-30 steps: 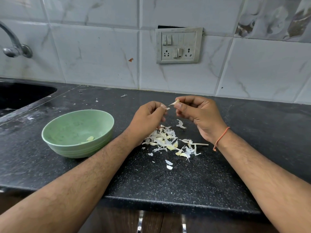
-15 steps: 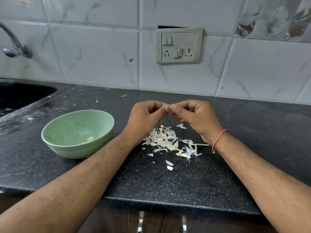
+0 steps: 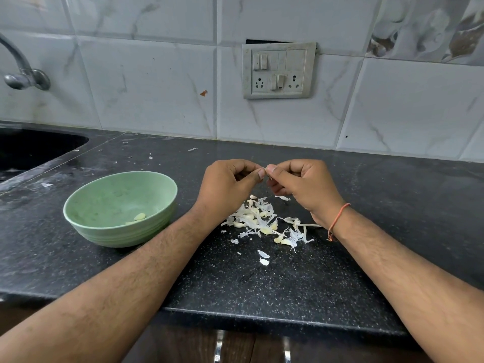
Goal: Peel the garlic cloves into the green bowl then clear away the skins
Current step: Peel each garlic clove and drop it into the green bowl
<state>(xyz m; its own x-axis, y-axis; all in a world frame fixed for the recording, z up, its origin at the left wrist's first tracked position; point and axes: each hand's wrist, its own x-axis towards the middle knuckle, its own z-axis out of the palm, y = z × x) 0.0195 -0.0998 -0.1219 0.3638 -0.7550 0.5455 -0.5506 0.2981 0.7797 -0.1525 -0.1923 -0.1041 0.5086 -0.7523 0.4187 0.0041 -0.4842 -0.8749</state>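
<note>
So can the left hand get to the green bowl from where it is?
Probably yes. The left hand is above the counter just right of the green bowl, nothing stands between them, though its fingers pinch a garlic piece with the right hand.

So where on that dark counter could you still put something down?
The counter is bare right of the right hand, toward the wall. The front strip shows only the forearms above it. It is crowded between the hands, where the skin pile lies, and left, where the green bowl sits by the sink.

Soft, even daylight | faint sheen on my bench (image 3: 262,158) | sharp centre | wide-angle bending at edges | weak shadows
</note>
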